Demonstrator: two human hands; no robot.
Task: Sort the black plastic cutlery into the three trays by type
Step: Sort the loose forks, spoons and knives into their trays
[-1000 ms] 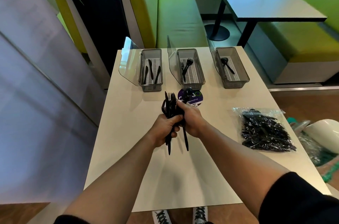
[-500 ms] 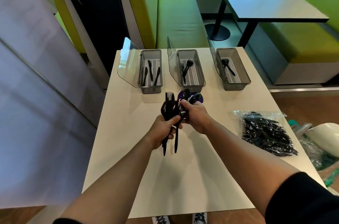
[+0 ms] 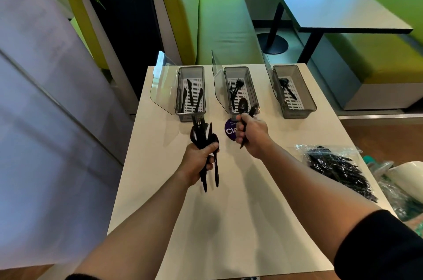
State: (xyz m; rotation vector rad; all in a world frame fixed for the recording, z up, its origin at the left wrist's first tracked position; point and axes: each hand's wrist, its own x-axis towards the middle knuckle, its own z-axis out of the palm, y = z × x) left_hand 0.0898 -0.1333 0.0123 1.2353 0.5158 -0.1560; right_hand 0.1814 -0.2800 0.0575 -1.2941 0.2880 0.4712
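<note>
Green booth seating (image 3: pixel 224 23) lies beyond the white counter (image 3: pixel 229 222), where three grey trays stand in a row ahead of both hands.

A second ago the two hands met over one bundle of cutlery. Now they have parted. The right hand (image 3: pixel 253 134) has drawn away and lifted forward, fist closed around the handles of what look like two spoons (image 3: pixel 243 105); the second is blurred. The left hand (image 3: pixel 196 163) stays back, gripping the remaining bundle (image 3: pixel 202 133) upright, handles hanging below the fist.

The spoon bowls show against the near end of the fork tray (image 3: pixel 253 87), directly ahead of the right hand. The spoon tray (image 3: pixel 297 113), with one spoon in it, is further to that hand's right. The knife tray (image 3: pixel 178 92) sits just beyond the left hand.

So a pick has been made and the drop is pending. I judge the right hand needs to carry right before releasing, or the spoons would land among forks. A purple sticker (image 3: pixel 229 130) lies between the hands. A clear bag of unsorted cutlery (image 3: pixel 338 169) waits well to the right, so much sorting remains.
</note>
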